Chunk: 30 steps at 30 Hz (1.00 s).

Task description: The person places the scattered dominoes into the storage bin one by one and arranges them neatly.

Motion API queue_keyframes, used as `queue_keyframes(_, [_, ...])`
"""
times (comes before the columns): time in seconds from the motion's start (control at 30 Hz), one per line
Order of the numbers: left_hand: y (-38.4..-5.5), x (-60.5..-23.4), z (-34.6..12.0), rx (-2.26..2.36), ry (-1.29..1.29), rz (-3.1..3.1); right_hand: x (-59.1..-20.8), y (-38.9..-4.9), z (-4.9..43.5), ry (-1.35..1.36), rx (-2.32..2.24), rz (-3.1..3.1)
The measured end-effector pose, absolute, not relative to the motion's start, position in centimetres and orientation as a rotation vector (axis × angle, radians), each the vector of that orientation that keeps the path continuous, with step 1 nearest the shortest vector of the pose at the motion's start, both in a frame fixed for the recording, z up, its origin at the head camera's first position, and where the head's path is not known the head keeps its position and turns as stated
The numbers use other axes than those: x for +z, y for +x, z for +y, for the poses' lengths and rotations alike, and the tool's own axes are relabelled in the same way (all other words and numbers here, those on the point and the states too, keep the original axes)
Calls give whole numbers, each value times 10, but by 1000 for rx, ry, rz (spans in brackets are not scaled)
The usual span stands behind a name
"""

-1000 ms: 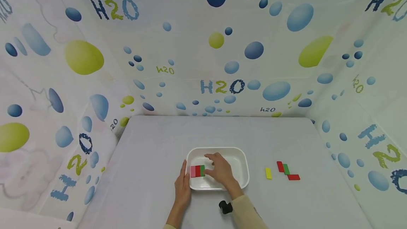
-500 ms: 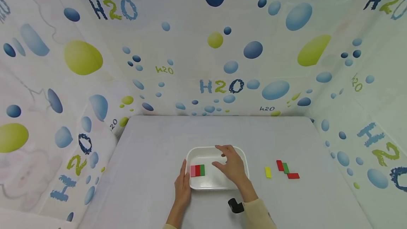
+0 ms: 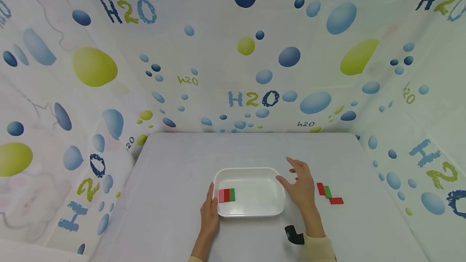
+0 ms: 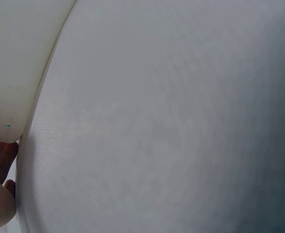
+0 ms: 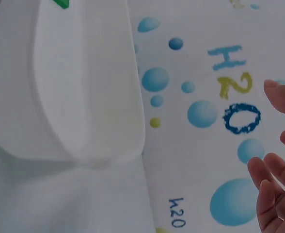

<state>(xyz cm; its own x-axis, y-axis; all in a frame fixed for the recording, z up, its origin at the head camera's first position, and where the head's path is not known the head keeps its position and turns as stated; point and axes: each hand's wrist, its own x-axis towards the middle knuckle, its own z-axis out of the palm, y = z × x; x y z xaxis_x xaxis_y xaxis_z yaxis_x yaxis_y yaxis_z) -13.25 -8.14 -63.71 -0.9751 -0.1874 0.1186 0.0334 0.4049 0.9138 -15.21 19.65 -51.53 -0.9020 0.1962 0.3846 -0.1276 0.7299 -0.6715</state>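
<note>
In the head view, a white rectangular tray (image 3: 255, 210) stands on the table. Inside, at its left end, a pink tile (image 3: 221, 195), a red tile (image 3: 227, 195) and a green tile (image 3: 232, 194) lie side by side in a row. My left hand (image 3: 209, 213) rests along the tray's left side with extended fingers. In the left wrist view, its fingers (image 4: 4, 158) are at the tray's edge. My right hand (image 3: 301, 185) hovers by the tray's right end, thumb and fingers spread with nothing between them.
Right of my right hand, a red tile (image 3: 320, 189), a green tile (image 3: 327, 192) and another red tile (image 3: 336, 201) lie on the white table (image 3: 174, 165). A black wrist camera (image 3: 294, 235) sits at my right wrist. Printed cloth walls (image 3: 218, 51) enclose the table.
My right hand has moved right, from beside the tile row to past the tray's right end, and now covers the yellow tile seen earlier. The left hand and the tile row have stayed put.
</note>
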Motion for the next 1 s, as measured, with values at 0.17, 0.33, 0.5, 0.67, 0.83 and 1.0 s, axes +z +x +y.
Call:
queue_keyframes(0.17, [-132, -637, -82, -1605, 139, -2450, -523, -146, 228, -168, 991, -2406])
queue_keyframes(0.33, [-131, -635, -81, -1638, 151, -2461, -529, -136, 257, -357, 990, -2391])
queue_keyframes(0.5, [-131, -635, -81, -1620, 157, -2462, -533, -124, 280, -586, 995, -2402])
queue_keyframes(0.67, [-131, -636, -81, -1574, 145, -2462, -542, -115, 300, -797, 972, -2445])
queue_keyframes(0.83, [-131, -636, -81, -1596, 152, -2455, -555, -110, 314, -906, 938, -2494])
queue_keyframes(1.0, [-131, -634, -82, -1649, 153, -2455, -569, -110, 321, -1010, 923, -2548])
